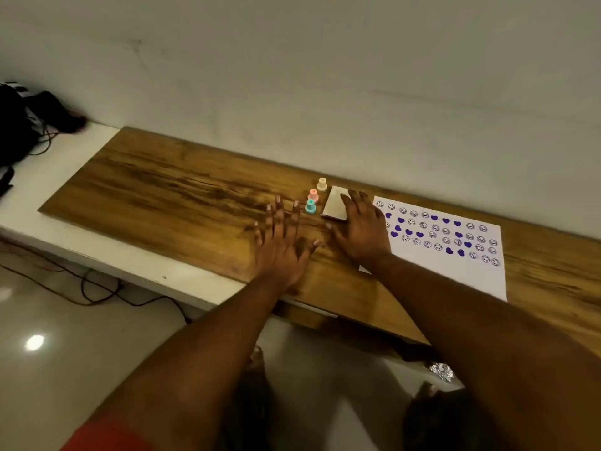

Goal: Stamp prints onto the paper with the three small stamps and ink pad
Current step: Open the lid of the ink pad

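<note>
Three small stamps stand in a row on the wooden board: a cream stamp (322,184), a pink stamp (313,195) and a teal stamp (310,206). Right beside them lies the closed ink pad (335,203), a flat pale box. My right hand (361,227) rests flat with its fingertips on the pad's right side. My left hand (281,242) lies flat on the board, fingers spread, just left of the teal stamp. The white paper (468,265) to the right carries rows of purple smiley and heart prints; my right hand covers its left edge.
The wooden board (156,190) lies on a white ledge (48,177) against a wall. A dark bag with cables (22,125) sits at the far left. Cables run over the tiled floor (65,320) below. A shiny crumpled object (440,371) lies under the ledge.
</note>
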Demonstrator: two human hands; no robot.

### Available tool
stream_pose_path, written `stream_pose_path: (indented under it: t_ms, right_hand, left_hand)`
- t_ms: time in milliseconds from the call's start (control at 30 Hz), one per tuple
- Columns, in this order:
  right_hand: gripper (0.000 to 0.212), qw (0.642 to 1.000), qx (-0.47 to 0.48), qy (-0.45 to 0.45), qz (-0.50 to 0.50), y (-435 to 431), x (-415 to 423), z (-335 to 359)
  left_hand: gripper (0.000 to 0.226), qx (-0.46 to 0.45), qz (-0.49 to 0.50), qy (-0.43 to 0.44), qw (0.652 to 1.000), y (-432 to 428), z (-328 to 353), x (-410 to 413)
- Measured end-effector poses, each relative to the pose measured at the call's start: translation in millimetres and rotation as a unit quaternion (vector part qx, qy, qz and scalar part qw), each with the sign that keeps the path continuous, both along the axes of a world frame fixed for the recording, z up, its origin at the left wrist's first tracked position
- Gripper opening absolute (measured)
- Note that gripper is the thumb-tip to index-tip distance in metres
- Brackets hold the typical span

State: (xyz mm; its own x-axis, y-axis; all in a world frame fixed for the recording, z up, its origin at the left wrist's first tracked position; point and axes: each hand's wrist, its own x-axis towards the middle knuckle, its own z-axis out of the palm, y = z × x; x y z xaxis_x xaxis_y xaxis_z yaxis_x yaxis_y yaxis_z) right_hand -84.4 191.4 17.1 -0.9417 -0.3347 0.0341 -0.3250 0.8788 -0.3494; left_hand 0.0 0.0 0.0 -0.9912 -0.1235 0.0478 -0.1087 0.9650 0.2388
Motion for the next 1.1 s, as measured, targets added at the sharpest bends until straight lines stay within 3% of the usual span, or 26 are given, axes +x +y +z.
stream_pose_path:
  t_ms: [167,367,533,967,1100]
  right_hand:
    - [0.056,0.996,0.074,-0.043,0.028,9,-35,0]
    - [0.049,0.995,0.081,-0.044,0.043,11,-25,-2]
    - [0.049,0.994,0.076,-0.049,0.062,10,1,-1]
    - [0.065,0.982,0.151,-0.037,0.111,7,84,-2]
    - [0.069,0.981,0.157,-0.030,0.112,13,90,-3]
  left_hand:
    - [0.095,0.008,0.047,0.004,0.999,-3,-21,0]
    - [0.098,-0.009,0.043,-0.010,0.999,-4,-23,-2]
    - [0.101,-0.013,0.024,-0.028,0.999,4,-15,10]
    - [0.084,0.139,0.024,-0.017,0.990,11,-8,41]
    - [0.084,0.124,0.030,-0.042,0.991,11,-7,36]
